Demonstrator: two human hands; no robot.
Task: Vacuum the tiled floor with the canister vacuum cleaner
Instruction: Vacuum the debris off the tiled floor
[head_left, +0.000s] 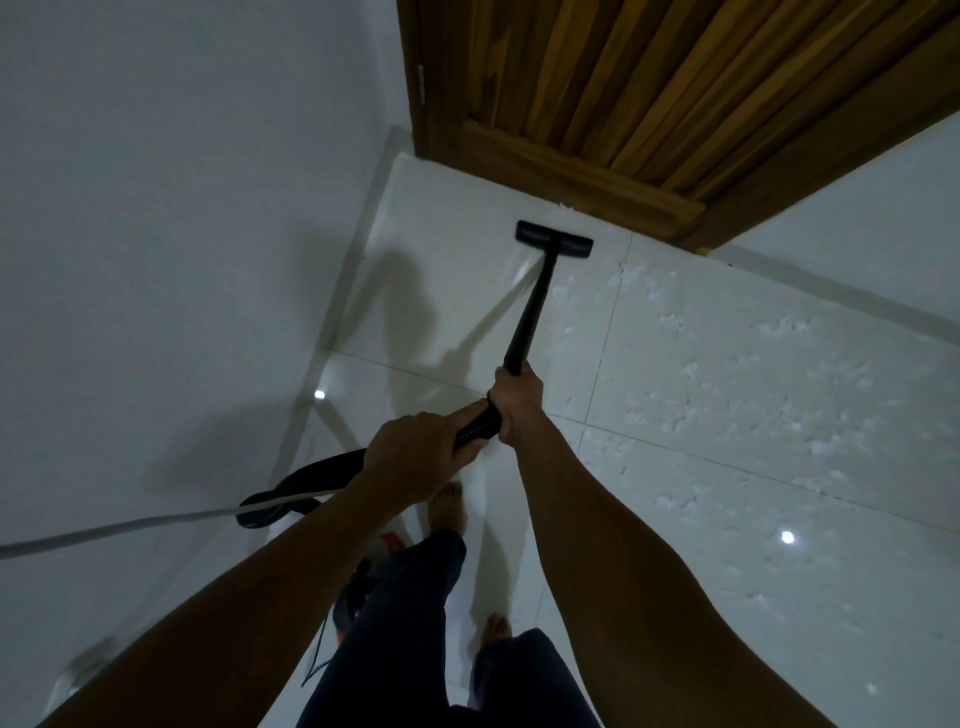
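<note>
Bare forearms (597, 545), two, reach in from the lower edge above dark trouser legs (405, 623) and bare feet (447, 506). White plain wall (156, 208): fills the left side. White glossy tiled floor (727, 441): large square tiles with thin grey joints, two lamp reflections on it. Brown slatted wooden door (623, 78): top of view, its base at floor level. Canister vacuum cleaner body (363, 582), orange and dark: on the floor beside the left leg and mostly hidden by it. Black ribbed hose (306, 478): curves from the hands leftward into a loop near the wall. Pale grey cord (104, 532): runs from the left edge across the hose loop. Black straight wand (530, 312): slants from the hands down to the floor. Black flat floor head (553, 239): on the tile, near the door's base. Left hand (415, 457): fingers wrapped round the ribbed hose end. Right hand (517, 400): just ahead of the left, fingers clenched round the wand's near end. Small white scraps (779, 327): scattered over the tiles to the right of the wand.
</note>
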